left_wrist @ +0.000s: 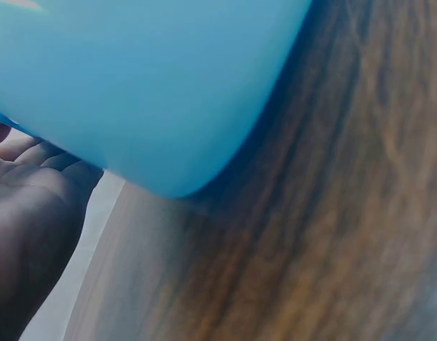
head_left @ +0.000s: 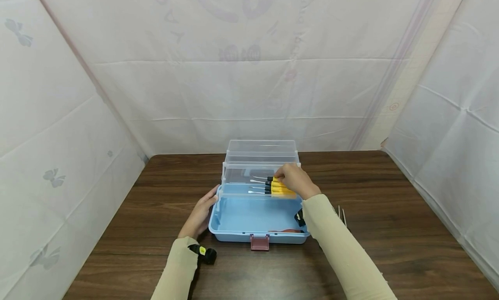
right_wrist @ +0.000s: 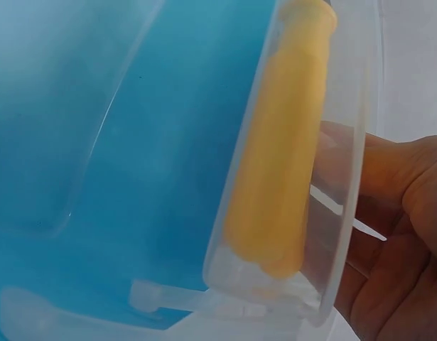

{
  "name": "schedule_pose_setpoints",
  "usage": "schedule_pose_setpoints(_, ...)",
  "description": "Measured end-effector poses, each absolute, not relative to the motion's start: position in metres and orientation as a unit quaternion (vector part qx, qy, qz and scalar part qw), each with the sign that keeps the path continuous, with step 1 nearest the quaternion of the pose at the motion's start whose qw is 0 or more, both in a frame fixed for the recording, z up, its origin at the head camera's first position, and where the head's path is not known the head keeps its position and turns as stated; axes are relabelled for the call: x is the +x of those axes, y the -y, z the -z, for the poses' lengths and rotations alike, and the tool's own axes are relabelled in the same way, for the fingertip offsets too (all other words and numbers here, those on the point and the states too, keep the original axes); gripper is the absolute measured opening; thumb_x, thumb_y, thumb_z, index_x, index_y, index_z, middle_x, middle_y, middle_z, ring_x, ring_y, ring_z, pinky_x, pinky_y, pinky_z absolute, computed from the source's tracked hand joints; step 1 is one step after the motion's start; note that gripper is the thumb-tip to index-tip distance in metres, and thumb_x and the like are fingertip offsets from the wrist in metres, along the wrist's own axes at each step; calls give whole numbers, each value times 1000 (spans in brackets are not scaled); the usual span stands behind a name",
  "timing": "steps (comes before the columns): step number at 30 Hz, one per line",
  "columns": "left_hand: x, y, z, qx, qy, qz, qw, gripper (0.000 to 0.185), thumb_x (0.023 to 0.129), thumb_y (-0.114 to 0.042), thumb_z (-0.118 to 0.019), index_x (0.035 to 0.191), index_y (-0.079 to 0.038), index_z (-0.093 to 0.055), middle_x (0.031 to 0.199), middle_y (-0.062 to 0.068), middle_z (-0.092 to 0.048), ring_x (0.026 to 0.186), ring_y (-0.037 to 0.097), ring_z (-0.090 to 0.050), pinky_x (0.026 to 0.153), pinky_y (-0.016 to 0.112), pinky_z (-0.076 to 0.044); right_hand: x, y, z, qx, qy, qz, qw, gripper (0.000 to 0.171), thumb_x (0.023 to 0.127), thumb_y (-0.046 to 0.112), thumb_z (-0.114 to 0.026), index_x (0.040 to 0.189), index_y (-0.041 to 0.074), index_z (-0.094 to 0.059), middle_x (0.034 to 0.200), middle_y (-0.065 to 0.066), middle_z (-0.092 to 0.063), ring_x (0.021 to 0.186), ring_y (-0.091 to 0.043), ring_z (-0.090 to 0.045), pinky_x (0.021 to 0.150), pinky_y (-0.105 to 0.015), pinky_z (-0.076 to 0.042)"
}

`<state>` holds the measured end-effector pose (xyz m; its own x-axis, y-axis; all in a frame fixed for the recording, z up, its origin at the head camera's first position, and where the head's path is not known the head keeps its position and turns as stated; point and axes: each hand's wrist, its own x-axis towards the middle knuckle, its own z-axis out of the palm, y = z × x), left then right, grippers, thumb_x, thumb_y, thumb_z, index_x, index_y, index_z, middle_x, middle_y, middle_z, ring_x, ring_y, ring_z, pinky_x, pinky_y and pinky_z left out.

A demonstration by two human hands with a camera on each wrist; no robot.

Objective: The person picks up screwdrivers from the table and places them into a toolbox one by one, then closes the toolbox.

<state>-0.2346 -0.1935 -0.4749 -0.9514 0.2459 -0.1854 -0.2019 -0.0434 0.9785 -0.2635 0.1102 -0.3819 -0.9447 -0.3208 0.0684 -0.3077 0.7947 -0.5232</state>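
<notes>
A light blue toolbox (head_left: 249, 215) stands open on the table, its clear lid raised at the back. Along its left rim, my left hand (head_left: 200, 213) holds the side with fingers and thumb. Several screwdrivers (head_left: 277, 188) with yellow handles and black collars lie side by side in the clear tray (head_left: 235, 190), shafts pointing left. At the back of that row my right hand (head_left: 297, 179) pinches the rearmost screwdriver by its handle. Close up in the right wrist view, yellow handles (right_wrist: 282, 149) show through the tray wall, with the fingers (right_wrist: 339, 160) behind it.
A red tool (head_left: 286, 230) lies at the front right inside the toolbox. A maroon latch (head_left: 259, 242) hangs at the front. Two thin metal shafts (head_left: 341, 214) show on the table beside the right sleeve. White sheeting (head_left: 249, 92) encloses the table's back and sides.
</notes>
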Motion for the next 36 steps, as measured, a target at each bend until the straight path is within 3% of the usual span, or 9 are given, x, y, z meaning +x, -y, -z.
schedule_pose_setpoints(16,-235,193,476,18,-674,-723,152,52,105,-21,-32,155,-14,-19,162,11,-10,149,32,-10,117,53,-17,-261,-117,381,-164,-947,277,11,23,92,0,-58,110,3,-72,113,-12,-69,91,-23,-60,88,-40,-54)
schedule_pose_setpoints(26,-235,194,476,13,-680,-717,152,52,105,-21,-31,155,-16,-19,162,10,-10,149,33,-10,117,54,-17,-259,-124,378,-177,-941,288,-5,25,91,2,-60,114,0,-69,115,-15,-68,95,-25,-62,90,-43,-54)
schedule_pose_setpoints(36,-236,195,476,13,-683,-715,150,52,104,-21,-31,155,-15,-19,162,11,-10,149,33,-9,117,54,-16,-257,-137,371,-154,-944,293,-2,28,92,13,-63,117,1,-68,108,-15,-70,89,-23,-64,82,-39,-57)
